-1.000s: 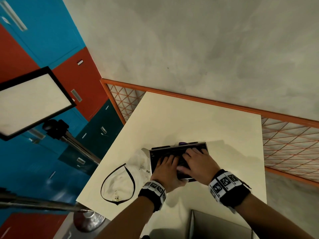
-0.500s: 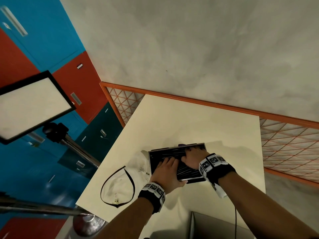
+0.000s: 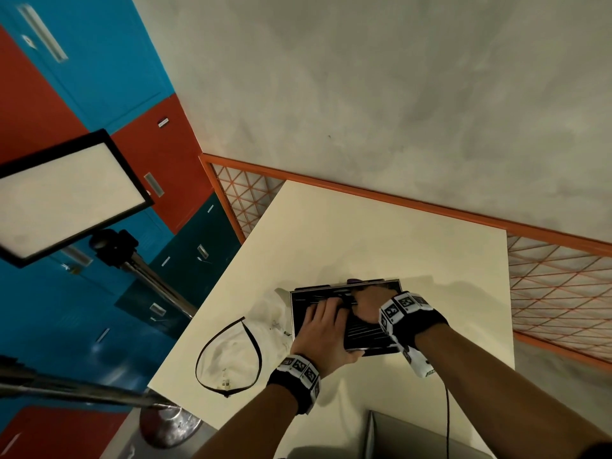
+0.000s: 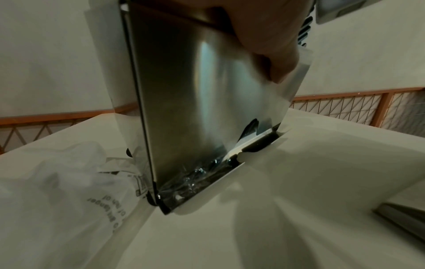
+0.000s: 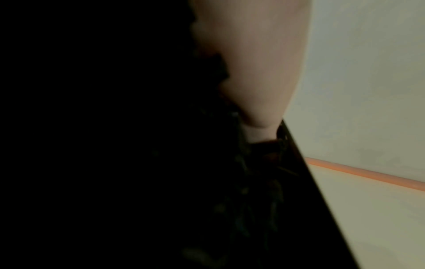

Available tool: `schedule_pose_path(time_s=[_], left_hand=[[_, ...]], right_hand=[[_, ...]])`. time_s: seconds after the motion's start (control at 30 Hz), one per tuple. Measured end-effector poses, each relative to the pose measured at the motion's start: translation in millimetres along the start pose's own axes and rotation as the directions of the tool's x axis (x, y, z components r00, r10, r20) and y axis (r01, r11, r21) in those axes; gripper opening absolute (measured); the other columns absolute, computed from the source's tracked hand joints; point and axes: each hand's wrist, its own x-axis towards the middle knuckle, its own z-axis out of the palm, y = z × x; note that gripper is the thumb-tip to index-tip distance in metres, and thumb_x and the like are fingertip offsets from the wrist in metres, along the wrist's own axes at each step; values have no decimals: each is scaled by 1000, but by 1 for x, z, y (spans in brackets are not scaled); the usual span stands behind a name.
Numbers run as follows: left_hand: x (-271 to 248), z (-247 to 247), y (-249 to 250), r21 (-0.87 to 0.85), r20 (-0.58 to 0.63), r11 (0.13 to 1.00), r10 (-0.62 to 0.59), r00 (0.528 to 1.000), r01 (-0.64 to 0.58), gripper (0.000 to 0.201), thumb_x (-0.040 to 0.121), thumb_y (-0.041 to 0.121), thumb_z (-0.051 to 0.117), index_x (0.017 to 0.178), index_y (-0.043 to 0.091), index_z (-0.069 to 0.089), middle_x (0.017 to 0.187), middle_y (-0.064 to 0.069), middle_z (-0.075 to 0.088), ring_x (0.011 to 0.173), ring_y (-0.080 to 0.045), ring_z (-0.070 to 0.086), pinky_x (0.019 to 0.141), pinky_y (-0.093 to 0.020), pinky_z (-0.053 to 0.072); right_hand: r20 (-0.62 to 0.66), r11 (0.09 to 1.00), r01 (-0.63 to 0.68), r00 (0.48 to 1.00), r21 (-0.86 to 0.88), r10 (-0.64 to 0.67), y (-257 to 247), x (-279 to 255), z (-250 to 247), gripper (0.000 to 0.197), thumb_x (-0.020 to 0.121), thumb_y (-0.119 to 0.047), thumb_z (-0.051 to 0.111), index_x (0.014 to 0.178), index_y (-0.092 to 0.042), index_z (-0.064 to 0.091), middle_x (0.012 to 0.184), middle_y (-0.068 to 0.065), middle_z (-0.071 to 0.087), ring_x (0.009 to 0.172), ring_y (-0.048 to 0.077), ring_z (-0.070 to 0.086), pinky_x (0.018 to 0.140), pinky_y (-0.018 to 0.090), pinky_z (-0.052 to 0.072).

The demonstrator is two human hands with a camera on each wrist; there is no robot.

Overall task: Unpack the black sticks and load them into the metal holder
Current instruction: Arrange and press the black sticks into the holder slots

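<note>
A flat metal holder [image 3: 367, 339] filled with black sticks [image 3: 318, 294] sits tilted on the cream table [image 3: 397, 233], its far edge down. In the left wrist view its shiny underside [image 4: 195, 91] fills the middle. My left hand [image 3: 323, 321] grips its near left side, fingers across the sticks and thumb [image 4: 271, 45] pressed against the underside. My right hand [image 3: 362, 301] reaches in near the far edge, fingers curled among the sticks. The right wrist view is mostly dark, showing one finger [image 5: 257, 72] along a black edge.
An opened clear plastic bag [image 3: 231, 352] with a black strip lies left of the holder. A small purple thing [image 3: 355, 280] peeks out behind the holder. A grey box [image 3: 397, 435] is at the near edge. A light panel on a stand [image 3: 63, 197] stands at left.
My right hand slid from lying across the middle of the holder up toward its far edge, and its wrist turned over. The left hand kept its hold.
</note>
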Motion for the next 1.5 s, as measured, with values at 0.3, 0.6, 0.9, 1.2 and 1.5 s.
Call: schedule_pose_path(time_s=[0.3, 0.6, 0.9, 1.2, 1.5], left_hand=[[13, -6, -7, -81, 100, 994, -59, 993, 67, 117, 64, 73, 69, 156, 17, 22, 156, 0, 35, 146, -20, 29, 127, -46, 12], [21, -13, -9, -60, 213, 983, -154, 965, 171, 101, 65, 86, 57, 145, 28, 36, 136, 7, 49, 126, -21, 45, 112, -44, 32], [40, -14, -17, -19, 271, 980, -185, 945, 197, 105, 66, 92, 48, 149, 29, 32, 135, 3, 47, 125, -24, 45, 107, -47, 36], [55, -10, -26, -85, 440, 984, -104, 892, 156, 117, 62, 81, 67, 155, 32, 15, 151, 1, 40, 136, -27, 41, 115, -52, 32], [28, -9, -12, -45, 322, 992, -101, 941, 121, 94, 71, 72, 60, 149, 30, 28, 143, 6, 46, 129, -24, 45, 108, -53, 34]], right_hand=[[92, 993, 101, 991, -68, -94, 3, 6, -18, 28, 99, -26, 46, 122, -17, 58, 116, 6, 65, 102, 26, 62, 84, 35, 49], [66, 943, 48, 995, 330, -74, 21, -23, -26, 34, 99, -43, 49, 115, -21, 69, 111, -3, 67, 103, 16, 61, 92, 34, 46], [-333, 414, 137, 829, 900, 450, 13, -37, 24, 33, 100, -49, 46, 111, -27, 67, 109, -3, 69, 100, 13, 64, 91, 35, 49], [-336, 855, 56, 931, 516, 142, 25, -24, 8, 36, 103, -33, 46, 122, -9, 65, 121, 7, 63, 108, 22, 60, 94, 28, 43], [-57, 975, 11, 998, 224, 2, 29, -4, -7, 30, 101, -29, 41, 91, -10, 61, 96, 7, 62, 84, 22, 60, 77, 35, 49]])
